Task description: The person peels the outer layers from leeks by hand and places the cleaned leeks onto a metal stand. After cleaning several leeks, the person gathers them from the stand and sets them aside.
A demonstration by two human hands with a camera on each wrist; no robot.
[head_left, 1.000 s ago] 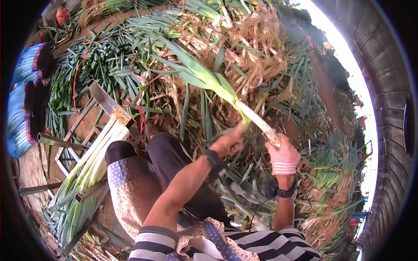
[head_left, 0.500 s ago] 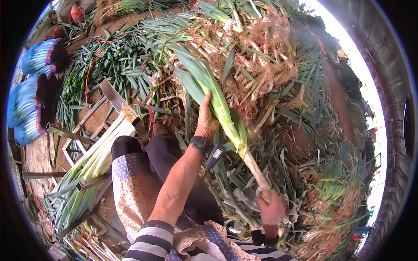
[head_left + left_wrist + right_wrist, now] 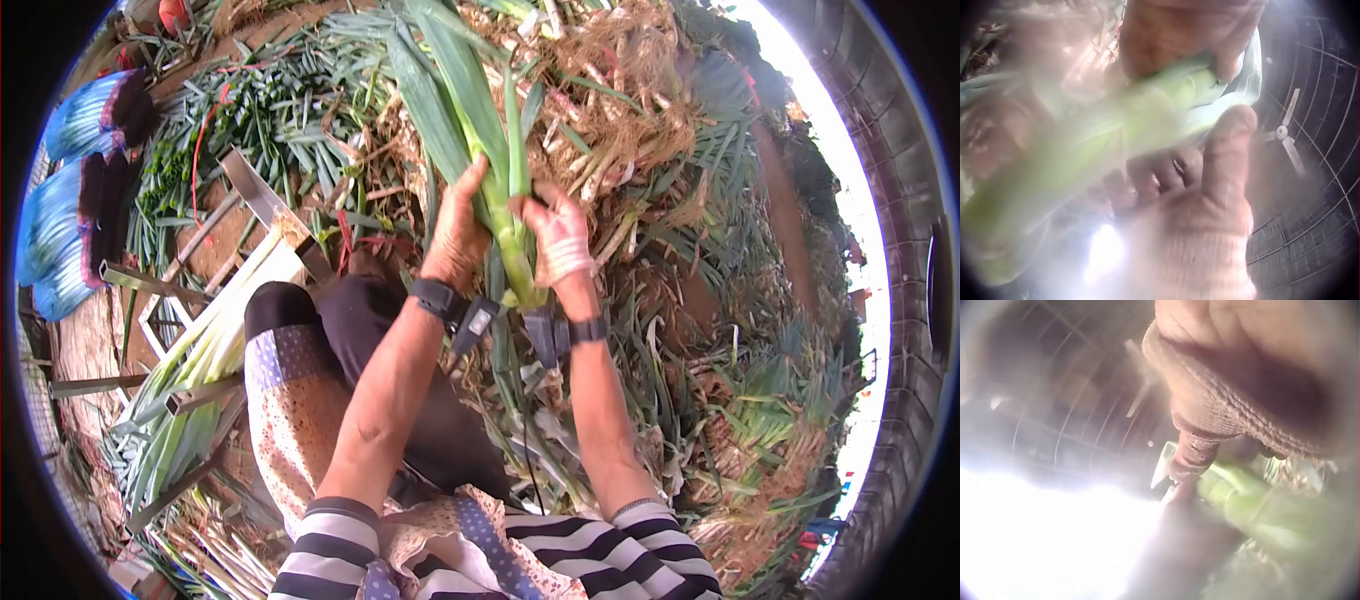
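A long leek [image 3: 487, 140] stands nearly upright in front of me, green leaves fanning up and away. My bare left hand [image 3: 458, 232] grips its stalk from the left. My right hand [image 3: 556, 238], in a striped knit glove, grips the same stalk from the right, just beside the left. In the left wrist view the pale green stalk [image 3: 1116, 134] runs blurred between bare fingers [image 3: 1191, 37] and the gloved fingers [image 3: 1225, 156]. In the right wrist view the glove [image 3: 1235, 406] fills the top, with green leek [image 3: 1254, 506] below it.
A metal frame rack [image 3: 190, 290] at my left knee holds several trimmed leeks [image 3: 215, 345]. A big heap of untrimmed leeks with dry roots [image 3: 620, 110] lies ahead. Cut green leaves [image 3: 230, 150] cover the ground to the left; blue sacks [image 3: 65, 190] lie far left.
The leek swung from slanting to nearly upright. My right hand left the root end low down and came up to grip the stalk beside the left hand.
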